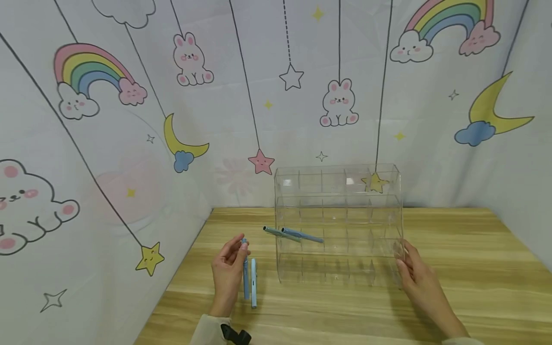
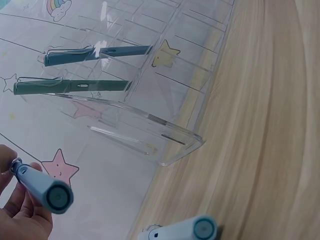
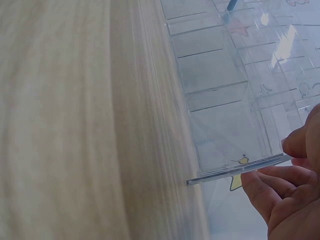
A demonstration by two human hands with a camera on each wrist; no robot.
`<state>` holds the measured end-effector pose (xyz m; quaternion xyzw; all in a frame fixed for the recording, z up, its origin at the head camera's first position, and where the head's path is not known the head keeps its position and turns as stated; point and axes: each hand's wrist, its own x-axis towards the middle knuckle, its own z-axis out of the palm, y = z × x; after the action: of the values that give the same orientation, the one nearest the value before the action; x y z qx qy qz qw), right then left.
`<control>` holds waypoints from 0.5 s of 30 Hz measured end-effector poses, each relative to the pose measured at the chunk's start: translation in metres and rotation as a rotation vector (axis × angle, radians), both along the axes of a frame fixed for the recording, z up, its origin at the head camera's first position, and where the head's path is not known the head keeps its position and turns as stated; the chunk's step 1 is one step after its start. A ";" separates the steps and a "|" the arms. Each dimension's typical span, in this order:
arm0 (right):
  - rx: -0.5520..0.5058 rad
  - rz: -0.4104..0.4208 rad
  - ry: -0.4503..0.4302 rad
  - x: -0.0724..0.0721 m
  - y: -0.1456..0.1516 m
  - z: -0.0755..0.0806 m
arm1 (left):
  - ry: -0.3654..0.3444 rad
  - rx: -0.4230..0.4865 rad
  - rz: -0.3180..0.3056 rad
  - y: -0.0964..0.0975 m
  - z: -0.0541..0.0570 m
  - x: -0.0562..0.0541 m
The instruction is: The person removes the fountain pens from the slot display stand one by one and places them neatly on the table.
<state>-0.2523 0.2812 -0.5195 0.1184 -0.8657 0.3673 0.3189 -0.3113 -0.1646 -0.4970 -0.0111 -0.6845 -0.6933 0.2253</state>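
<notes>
Left hand (image 1: 227, 275) pinching blue pen (image 1: 246, 281), right hand (image 1: 420, 282) gripping clear rack (image 1: 345, 223) — dividers (image 3: 217, 96) faint

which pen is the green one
The green pen, left of the two in the clear rack; the dark pen beside it, the held pen in the left hand and the pale pen on the table are all blue.

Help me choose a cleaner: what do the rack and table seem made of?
Rack: probably glossy clear plastic, perhaps acrylic; the backdrop shows through and bright reflections sit on it.
Table: satin wood or printed laminate; grain streaks show, but I cannot tell which.
</notes>
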 end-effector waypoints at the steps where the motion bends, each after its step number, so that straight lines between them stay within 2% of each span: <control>1: -0.002 0.000 -0.001 0.000 0.000 0.000 | -0.005 0.002 0.001 0.000 0.000 0.000; 7: 0.006 -0.005 -0.003 0.001 0.000 0.001 | -0.050 -0.020 0.024 -0.001 0.000 -0.001; 15: 0.008 0.009 0.019 0.001 0.001 -0.001 | -0.159 -0.115 0.097 -0.005 -0.002 -0.003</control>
<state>-0.2511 0.2818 -0.5202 0.1268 -0.8636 0.3641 0.3248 -0.3147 -0.1693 -0.4989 0.0641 -0.7387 -0.6397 0.2026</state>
